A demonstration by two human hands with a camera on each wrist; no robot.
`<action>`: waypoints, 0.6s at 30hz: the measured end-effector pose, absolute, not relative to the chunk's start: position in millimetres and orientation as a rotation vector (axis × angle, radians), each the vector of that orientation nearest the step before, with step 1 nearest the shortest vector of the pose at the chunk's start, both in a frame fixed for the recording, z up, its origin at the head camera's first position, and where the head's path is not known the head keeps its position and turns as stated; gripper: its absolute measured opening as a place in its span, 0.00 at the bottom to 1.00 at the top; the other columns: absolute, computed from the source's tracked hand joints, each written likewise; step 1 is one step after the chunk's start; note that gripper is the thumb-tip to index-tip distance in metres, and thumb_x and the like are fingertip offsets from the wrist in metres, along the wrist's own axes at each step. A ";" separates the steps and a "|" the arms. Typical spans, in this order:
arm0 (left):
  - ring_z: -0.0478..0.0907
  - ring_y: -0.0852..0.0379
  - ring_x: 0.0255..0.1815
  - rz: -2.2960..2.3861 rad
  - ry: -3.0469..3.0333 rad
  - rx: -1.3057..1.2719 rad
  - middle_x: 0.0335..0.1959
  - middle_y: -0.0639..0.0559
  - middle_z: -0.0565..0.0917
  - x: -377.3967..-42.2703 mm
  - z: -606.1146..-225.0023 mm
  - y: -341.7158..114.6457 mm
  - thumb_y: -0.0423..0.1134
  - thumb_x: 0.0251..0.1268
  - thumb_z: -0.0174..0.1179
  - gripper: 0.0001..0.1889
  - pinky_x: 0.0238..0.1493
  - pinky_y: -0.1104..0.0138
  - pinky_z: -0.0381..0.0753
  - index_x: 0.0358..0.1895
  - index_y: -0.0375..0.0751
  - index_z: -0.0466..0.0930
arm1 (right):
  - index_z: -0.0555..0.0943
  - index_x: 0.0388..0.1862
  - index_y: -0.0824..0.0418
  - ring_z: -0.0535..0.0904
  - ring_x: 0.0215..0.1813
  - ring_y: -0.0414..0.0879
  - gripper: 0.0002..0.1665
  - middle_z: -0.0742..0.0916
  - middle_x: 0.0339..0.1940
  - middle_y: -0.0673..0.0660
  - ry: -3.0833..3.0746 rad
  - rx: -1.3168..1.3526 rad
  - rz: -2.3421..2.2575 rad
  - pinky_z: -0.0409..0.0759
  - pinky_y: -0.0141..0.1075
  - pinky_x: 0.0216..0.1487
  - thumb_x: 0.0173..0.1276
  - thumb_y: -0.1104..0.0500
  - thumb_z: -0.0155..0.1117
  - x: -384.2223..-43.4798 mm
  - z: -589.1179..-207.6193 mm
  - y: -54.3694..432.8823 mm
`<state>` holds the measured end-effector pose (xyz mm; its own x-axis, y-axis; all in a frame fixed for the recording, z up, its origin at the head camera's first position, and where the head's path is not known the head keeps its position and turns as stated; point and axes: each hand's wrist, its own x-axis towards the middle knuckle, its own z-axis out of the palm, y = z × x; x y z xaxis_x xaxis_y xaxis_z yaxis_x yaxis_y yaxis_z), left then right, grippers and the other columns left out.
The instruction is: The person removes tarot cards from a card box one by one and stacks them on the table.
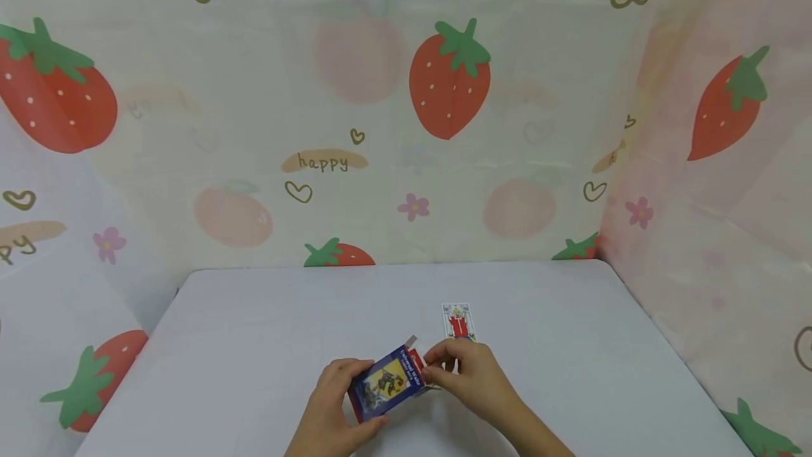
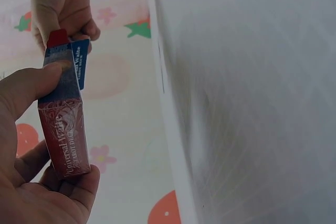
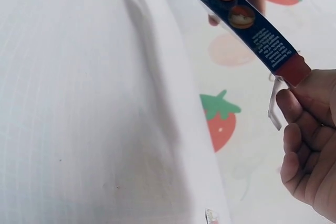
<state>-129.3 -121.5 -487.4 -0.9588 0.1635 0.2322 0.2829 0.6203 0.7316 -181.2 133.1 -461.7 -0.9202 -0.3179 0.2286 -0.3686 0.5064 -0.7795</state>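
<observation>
My left hand (image 1: 330, 407) grips a tarot card box (image 1: 385, 385), thumb on one narrow side and fingers on the other. Tilted up to the right, the blue and red box shows a yellow picture on its front. Its upper right end is open, with a red end flap (image 3: 293, 70) and a blue lid flap (image 2: 80, 65) sticking out. At that end my right hand (image 1: 472, 378) curls its thumb and forefinger on the red flap. Just beyond the right hand a tarot card (image 1: 458, 321) with a red-robed figure lies face up, its lower part hidden.
A white table (image 1: 273, 323) spreads under both hands. Behind it and at both sides hang pale curtains (image 1: 254, 90) printed with strawberries, hearts and flowers. The table's far edge (image 1: 393, 266) meets the back curtain.
</observation>
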 end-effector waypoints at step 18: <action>0.71 0.62 0.56 -1.252 -2.684 -0.356 0.57 0.62 0.74 -131.2 -489.2 -121.8 0.45 0.46 0.83 0.38 0.59 0.62 0.82 0.64 0.54 0.76 | 0.87 0.38 0.47 0.75 0.27 0.37 0.04 0.88 0.29 0.39 -2.668 0.564 1.423 0.75 0.30 0.27 0.66 0.54 0.74 -181.5 -449.8 139.9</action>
<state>-131.2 -121.8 -489.2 -0.9592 0.1469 0.2416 0.2795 0.6218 0.7316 -181.5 139.9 -449.8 -0.9308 -0.2872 0.2262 -0.3478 0.5053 -0.7898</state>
